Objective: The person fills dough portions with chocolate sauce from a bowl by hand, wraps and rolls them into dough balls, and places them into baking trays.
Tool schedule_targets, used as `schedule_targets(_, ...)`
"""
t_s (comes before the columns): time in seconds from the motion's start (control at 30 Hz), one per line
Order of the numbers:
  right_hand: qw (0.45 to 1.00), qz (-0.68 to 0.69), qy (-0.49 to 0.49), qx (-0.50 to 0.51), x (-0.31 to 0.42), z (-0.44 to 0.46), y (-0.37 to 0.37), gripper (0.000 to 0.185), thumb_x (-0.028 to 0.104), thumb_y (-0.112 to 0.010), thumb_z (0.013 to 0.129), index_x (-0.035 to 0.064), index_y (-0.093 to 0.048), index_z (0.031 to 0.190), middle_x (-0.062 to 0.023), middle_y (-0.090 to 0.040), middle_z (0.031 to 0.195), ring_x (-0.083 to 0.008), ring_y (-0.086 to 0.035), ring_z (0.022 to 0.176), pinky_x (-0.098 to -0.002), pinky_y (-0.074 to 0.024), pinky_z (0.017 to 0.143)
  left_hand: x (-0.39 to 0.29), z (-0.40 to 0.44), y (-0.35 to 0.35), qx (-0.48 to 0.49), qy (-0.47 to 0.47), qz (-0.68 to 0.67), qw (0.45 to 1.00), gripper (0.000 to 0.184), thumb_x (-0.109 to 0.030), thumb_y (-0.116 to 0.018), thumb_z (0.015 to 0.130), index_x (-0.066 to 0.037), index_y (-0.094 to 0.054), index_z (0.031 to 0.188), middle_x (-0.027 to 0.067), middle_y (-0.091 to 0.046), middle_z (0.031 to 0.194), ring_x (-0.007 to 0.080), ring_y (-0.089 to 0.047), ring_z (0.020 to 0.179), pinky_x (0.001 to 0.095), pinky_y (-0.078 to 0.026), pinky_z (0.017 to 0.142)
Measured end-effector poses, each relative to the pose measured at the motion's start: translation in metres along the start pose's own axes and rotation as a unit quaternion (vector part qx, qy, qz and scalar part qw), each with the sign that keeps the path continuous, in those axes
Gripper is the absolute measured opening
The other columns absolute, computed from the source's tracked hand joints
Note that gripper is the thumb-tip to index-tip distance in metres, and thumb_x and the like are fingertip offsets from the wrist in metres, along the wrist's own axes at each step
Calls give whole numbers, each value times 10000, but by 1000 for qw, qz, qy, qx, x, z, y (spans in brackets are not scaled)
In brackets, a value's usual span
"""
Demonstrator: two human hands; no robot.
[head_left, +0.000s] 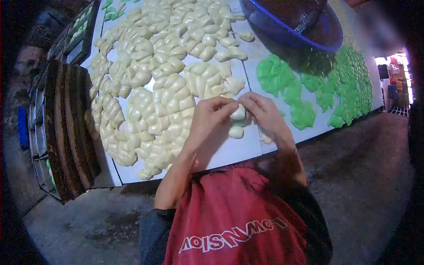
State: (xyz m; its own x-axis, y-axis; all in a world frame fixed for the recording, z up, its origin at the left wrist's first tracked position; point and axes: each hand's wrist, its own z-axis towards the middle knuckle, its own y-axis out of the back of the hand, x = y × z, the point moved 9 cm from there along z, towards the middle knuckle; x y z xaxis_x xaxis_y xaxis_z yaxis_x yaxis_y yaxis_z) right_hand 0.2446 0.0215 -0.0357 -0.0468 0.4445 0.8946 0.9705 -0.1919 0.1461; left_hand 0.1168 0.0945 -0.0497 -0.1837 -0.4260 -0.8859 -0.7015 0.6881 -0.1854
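Over the near part of the white table [221, 154], both of my hands close around a small pale dough piece [238, 113]. My left hand [213, 112] pinches it from the left with thumb and fingers. On its right side, the fingers of my right hand [265, 113] are curled against it and partly hide it. A second rounded pale dough piece [236, 132] lies just below my fingertips. To the left spreads a wide layer of glossy cream dough pieces [170, 95], many touching one another.
Green dough pieces [302, 112] cover part of the table's right side. A large blue basin [291, 39] with a dark tool in it stands at the far right. Stacked dark trays [70, 128] border the left edge. A small dough scrap [266, 138] lies near my right wrist.
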Motion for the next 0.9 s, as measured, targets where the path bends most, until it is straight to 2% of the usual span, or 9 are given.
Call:
schedule_targets(0.2,980,-127,141,-56,28,-21,8,306,200,-688,855,-9,-642,1073,-104,-651,926,-181,-615,814,-299,-490,736,16,7,-6,6,62,-36,997,302,-246,-619,944,31,-691,1040,57,-686,847,116,-622,733,255,-496,656)
schedule_targets(0.3,994,-59,76,-50,-2,-8,15,278,182,-640,883,-11,-640,1083,-122,-672,934,-211,-656,828,-317,-511,756,-18,-12,10,-109,-88,132,981,369,-268,-591,957,46,-647,1142,119,-705,943,171,-657,833,290,-520,724)
schedule_targets(0.37,995,-40,84,-22,-14,0,14,261,179,-615,897,-6,-642,1081,-131,-677,936,-212,-662,816,-322,-516,759,-23,-36,10,-109,-58,207,971,461,-304,-666,885,10,-596,1215,192,-676,976,269,-670,811,348,-526,752)
schedule_targets(0.4,983,-164,82,19,-2,-2,8,254,183,-594,908,14,-644,1091,-147,-668,953,-249,-661,845,-347,-512,781,-20,-47,8,-106,-67,263,957,516,-303,-696,857,7,-570,1250,198,-662,1027,288,-666,858,364,-525,767)
schedule_targets(0.53,929,-305,203,-52,25,-7,5,233,205,-572,922,21,-666,1030,-160,-646,966,-356,-614,929,-398,-489,814,6,-74,-23,-48,-98,341,934,906,-294,-808,733,1,-318,1436,222,-488,1302,405,-581,1044,441,-516,814)
schedule_targets(0.67,942,-286,168,-41,22,-8,-5,239,185,-561,927,-10,-663,1018,-178,-655,958,-370,-626,912,-392,-493,810,20,-58,-43,-114,-122,373,912,815,-241,-770,772,-16,-327,1418,194,-532,1140,338,-625,832,431,-530,664)
schedule_targets(0.73,958,-268,86,-61,6,-9,-8,245,173,-567,921,-28,-656,1029,-194,-667,959,-351,-642,886,-377,-495,804,36,-45,-41,-133,-104,363,916,711,-215,-715,805,-26,-359,1391,207,-533,1165,387,-616,879,456,-527,711)
schedule_targets(0.8,980,-191,18,-49,16,-18,-20,277,195,-547,940,-45,-643,1038,-178,-670,902,-212,-621,814,-330,-483,771,49,-40,-37,-155,-107,308,933,640,-209,-677,822,-32,-390,1366,219,-541,1190,427,-601,950,469,-515,788)
schedule_targets(0.9,991,-111,18,-67,25,-30,-31,220,152,-527,944,-47,-620,927,-41,-590,793,-108,-500,749,-280,-426,672,32,-57,-20,-171,-186,199,947,580,-203,-668,821,-30,-446,1329,217,-569,1183,437,-595,1011,464,-494,872)
